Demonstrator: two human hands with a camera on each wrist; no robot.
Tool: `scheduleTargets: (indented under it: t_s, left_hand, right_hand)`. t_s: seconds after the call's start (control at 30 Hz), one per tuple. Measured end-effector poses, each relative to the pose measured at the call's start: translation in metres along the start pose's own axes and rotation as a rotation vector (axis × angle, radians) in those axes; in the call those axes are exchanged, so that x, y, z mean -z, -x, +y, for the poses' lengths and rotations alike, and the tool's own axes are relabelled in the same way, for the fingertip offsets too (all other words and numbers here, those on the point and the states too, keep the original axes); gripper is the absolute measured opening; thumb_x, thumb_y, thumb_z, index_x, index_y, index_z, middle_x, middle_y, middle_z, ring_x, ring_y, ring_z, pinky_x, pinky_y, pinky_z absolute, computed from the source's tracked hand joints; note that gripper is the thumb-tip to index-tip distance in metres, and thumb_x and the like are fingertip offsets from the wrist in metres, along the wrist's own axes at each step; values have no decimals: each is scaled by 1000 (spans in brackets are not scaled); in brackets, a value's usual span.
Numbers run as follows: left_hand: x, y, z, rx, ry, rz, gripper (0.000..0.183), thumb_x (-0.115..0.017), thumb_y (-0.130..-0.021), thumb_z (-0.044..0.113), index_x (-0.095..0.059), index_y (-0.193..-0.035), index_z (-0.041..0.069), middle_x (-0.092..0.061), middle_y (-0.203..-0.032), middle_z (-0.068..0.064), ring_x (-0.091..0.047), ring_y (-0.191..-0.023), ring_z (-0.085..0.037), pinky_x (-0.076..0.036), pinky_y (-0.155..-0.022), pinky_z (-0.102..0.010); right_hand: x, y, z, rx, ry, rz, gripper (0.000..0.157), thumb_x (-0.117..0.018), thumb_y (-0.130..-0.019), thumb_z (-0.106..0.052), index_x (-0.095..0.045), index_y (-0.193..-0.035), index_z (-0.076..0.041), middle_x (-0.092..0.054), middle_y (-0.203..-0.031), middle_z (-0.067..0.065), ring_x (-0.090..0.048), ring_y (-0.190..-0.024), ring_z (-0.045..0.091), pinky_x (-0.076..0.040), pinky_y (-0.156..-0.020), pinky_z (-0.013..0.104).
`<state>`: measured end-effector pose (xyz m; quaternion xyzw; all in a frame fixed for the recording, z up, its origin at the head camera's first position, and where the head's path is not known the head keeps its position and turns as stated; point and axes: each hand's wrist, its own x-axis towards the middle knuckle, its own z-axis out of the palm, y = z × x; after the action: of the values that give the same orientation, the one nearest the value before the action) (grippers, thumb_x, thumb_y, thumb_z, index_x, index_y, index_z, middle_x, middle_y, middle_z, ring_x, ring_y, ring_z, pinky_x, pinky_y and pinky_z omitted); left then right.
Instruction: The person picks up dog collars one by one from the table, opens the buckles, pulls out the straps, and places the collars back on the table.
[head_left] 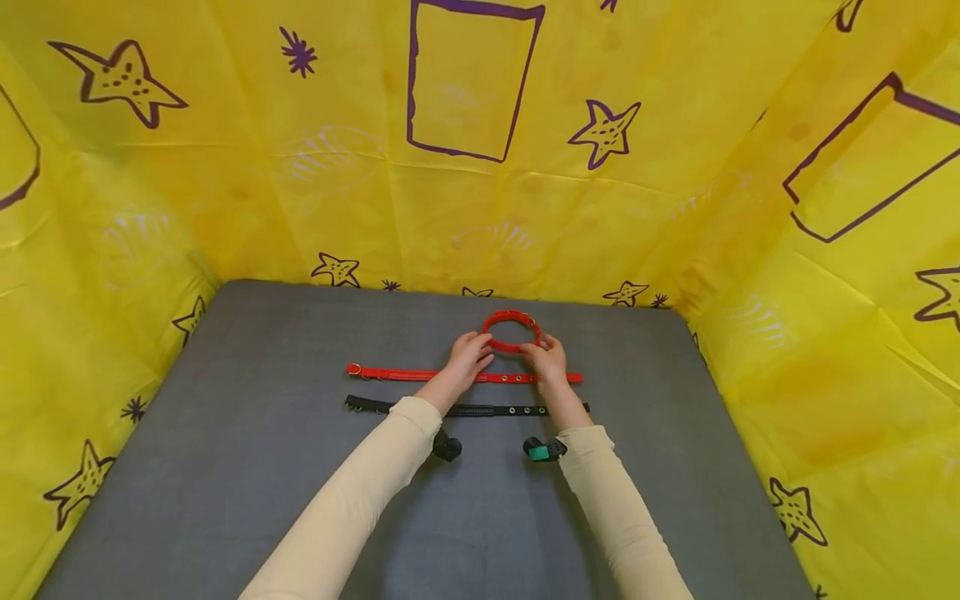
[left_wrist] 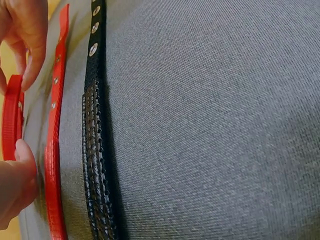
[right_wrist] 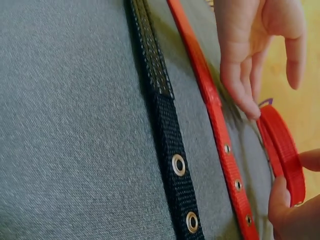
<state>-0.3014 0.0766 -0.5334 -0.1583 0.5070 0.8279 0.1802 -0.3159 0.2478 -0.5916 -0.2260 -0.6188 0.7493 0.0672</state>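
Observation:
A red collar [head_left: 512,313], closed into a ring, is held between both hands toward the far side of the table. My right hand [head_left: 547,360] pinches its right side, thumb and finger on either face of the band in the right wrist view [right_wrist: 295,212]. My left hand [head_left: 468,357] is at the ring's left side, fingers extended; in the right wrist view a fingertip meets the band's edge while another digit stands apart. Nearer me, a second red collar [head_left: 412,375] lies stretched flat, and a black collar [head_left: 480,410] lies parallel to it; both have metal eyelets.
Grey fabric covers the table [head_left: 247,433]. Yellow curtains [head_left: 480,208] with purple drawings enclose the back and both sides. Dark wrist-worn devices [head_left: 545,450] hang under the sleeves. The forearms pass over both flat collars.

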Motion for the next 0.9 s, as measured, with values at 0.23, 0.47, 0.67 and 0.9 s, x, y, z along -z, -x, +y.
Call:
scheduleTargets:
  t_s: [0.23,0.47,0.67,0.9]
  left_hand:
    - [18,-7,-7,-39,-34,-16,55,-65,-94,16,-42,-140,-4,-55,-117,-15,-57,-98,-23,-50,-94,-33]
    - [31,27,8,-50,-88,-76,60,-64,-94,8,-34,-146,-1,-51,-124,-19,-59,-97,-21,-45,-100,-42]
    - [47,41,4,-43,-46,-94,62,-65,-92,0,-35,-145,3,-45,-135,-27,-65,-93,-19,-51,-92,-37]
    - [60,63,-3,-73,-49,-94,54,-65,-89,-6,-42,-138,-3,-56,-116,-20,-65,-85,-17,-52,-91,-40]
  right_hand:
    - [-14,73,-59,-128,50,-115,73,-60,-89,9,-18,-148,13,-31,-147,32,-55,-115,28,-47,-98,32]
    - [-13,104,-64,-50,98,-230,63,-64,-87,9,-35,-143,12,-48,-132,32,-56,-99,19,-50,-83,24]
    - [-12,109,-41,12,63,-268,54,-66,-85,11,-48,-135,9,-52,-120,30,-57,-89,13,-51,-75,19]
    - [-13,125,-31,31,12,-311,56,-64,-82,16,-45,-135,10,-55,-110,23,-58,-86,13,-52,-73,19]
